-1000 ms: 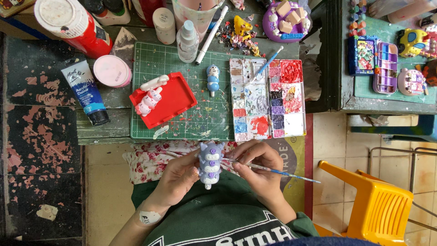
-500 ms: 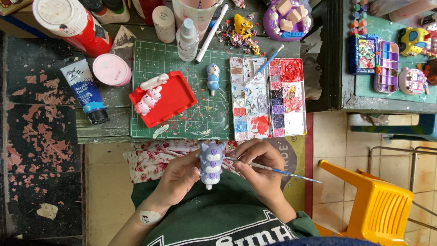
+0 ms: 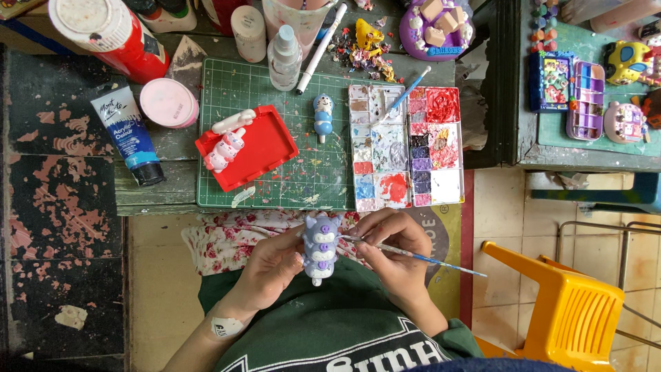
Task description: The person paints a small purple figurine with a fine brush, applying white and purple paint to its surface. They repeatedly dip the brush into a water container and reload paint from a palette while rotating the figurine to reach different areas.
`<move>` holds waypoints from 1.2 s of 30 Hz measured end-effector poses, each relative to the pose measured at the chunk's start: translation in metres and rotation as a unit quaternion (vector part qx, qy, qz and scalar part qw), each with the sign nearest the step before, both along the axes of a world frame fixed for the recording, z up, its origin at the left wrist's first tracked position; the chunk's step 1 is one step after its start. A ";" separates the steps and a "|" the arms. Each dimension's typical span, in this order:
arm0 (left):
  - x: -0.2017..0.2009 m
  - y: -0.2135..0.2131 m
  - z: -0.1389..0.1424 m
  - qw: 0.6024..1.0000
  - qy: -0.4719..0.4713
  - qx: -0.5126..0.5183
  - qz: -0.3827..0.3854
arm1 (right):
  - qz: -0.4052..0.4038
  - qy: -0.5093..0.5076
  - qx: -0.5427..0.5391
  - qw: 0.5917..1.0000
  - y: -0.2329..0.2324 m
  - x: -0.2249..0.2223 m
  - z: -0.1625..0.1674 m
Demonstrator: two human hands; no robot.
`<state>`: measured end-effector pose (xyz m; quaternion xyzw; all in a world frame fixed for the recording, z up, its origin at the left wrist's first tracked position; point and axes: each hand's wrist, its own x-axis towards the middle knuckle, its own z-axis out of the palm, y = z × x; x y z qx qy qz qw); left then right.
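A purple figurine (image 3: 321,248) is gripped upright over the lap by the left hand (image 3: 275,265); a brush (image 3: 413,255) is pinched in the right hand (image 3: 389,251), tip laid against the figurine.

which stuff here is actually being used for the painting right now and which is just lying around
In use:
- purple figurine, held in the left hand
- thin brush, held in the right hand, tip at the figurine
- paint palette, just ahead of the hands

Lying about:
- red tray with pink figures
- blue figurine on the green cutting mat
- paint tube
- spray bottle
- yellow stool
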<state>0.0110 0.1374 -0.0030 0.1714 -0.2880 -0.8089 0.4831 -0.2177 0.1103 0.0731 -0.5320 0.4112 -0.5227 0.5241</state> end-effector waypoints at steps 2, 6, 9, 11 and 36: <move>0.000 0.000 0.001 1.000 -0.004 -0.001 0.001 | -0.002 0.007 -0.008 1.000 0.000 0.000 -0.001; 0.000 -0.001 0.004 1.000 -0.007 0.001 -0.002 | -0.017 -0.039 0.021 0.999 0.000 0.001 -0.001; -0.001 -0.002 0.005 1.000 -0.008 -0.004 0.001 | -0.005 -0.066 0.005 0.998 0.000 0.002 0.000; -0.002 -0.002 0.006 1.000 -0.004 0.000 0.003 | 0.010 -0.065 -0.016 0.998 0.000 0.003 0.001; -0.002 0.001 0.002 1.000 0.000 0.002 0.003 | 0.027 -0.008 -0.031 0.999 0.001 0.003 -0.002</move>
